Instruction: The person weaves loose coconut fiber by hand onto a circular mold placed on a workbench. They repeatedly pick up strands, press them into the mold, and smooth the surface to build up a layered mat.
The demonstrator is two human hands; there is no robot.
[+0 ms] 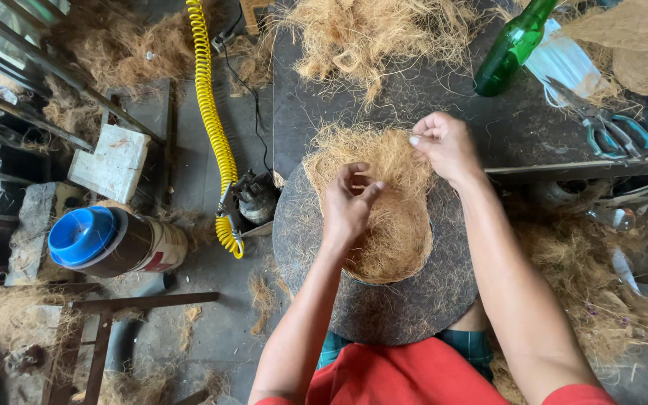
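**Working coir fibre on a round dark board**

Resting on your lap, the round dark board (406,307) carries a mound of tan coir fibre (388,217) on its far half. Your left hand (349,206) sits on the mound, its grip curled, thumb and fingertips pinching a small tuft. Your right hand (444,144) is at the mound's far edge, grip pressed together on a few strands. Beyond the hands, the dark tabletop (489,127) holds a looser heap of fibre (369,34), a green glass bottle (514,46) lying tilted, and teal-handled scissors (615,133). To your left, on the floor, a brown jar with a blue lid (114,240) lies on its side, and a yellow coiled hose (211,112) runs away from you.
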